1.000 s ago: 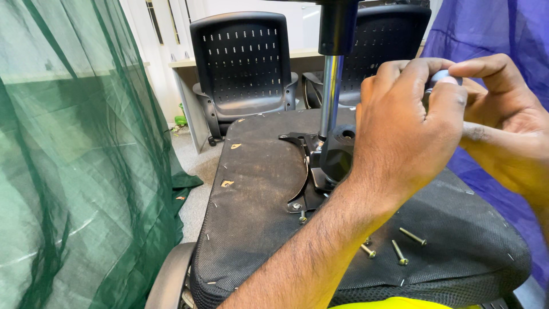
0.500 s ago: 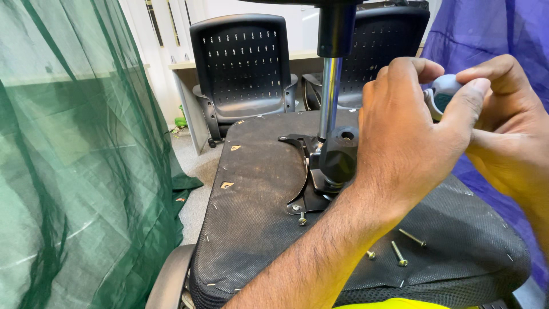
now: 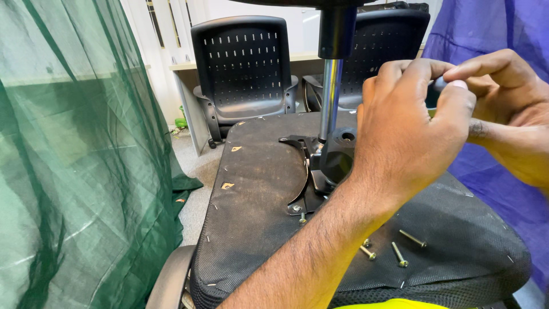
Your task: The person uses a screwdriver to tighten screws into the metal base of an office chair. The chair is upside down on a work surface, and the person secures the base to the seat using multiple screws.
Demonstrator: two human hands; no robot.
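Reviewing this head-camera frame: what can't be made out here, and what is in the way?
- Small dark part pinched between both hands: mostly covered by the left hand and right hand; its kind is unclear.
- Mechanism plate on the upturned seat: right side hidden behind the left forearm.
- Chair column: top cut off by the upper edge.
- Loose bolts: one partly behind the forearm, so the count is uncertain.

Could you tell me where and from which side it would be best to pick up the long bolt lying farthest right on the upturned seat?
Pinch the long bolt mid-shank, coming from above. It lies flat on the seat underside, apart from the other bolts, so its sides look free.
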